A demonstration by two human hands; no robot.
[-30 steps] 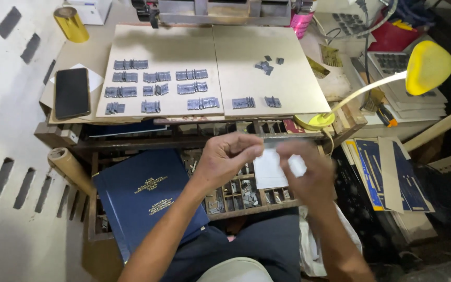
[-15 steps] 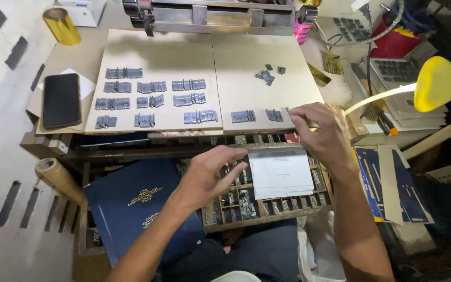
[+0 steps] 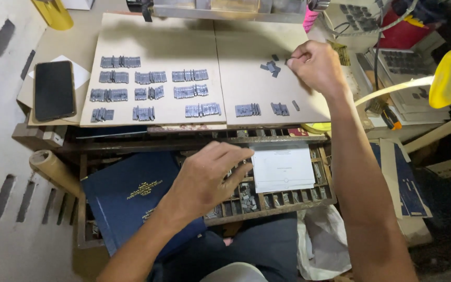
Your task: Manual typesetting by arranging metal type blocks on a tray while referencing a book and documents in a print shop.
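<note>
Head camera looked down on a cardboard-covered tabletop [image 3: 257, 83] where the right hand [image 3: 314, 65] reached a small loose pile of grey metal type pieces [image 3: 271, 67], its fingers pinched together at the pile's edge; whether they clamped a piece could not be told. The left hand [image 3: 204, 180] hovered, fingers loosely spread, over the compartmented type tray [image 3: 288, 201] beside a white paper sheet [image 3: 283, 167]. Such pieces looked small, stiff and dense, best pinched across their long sides.
</note>
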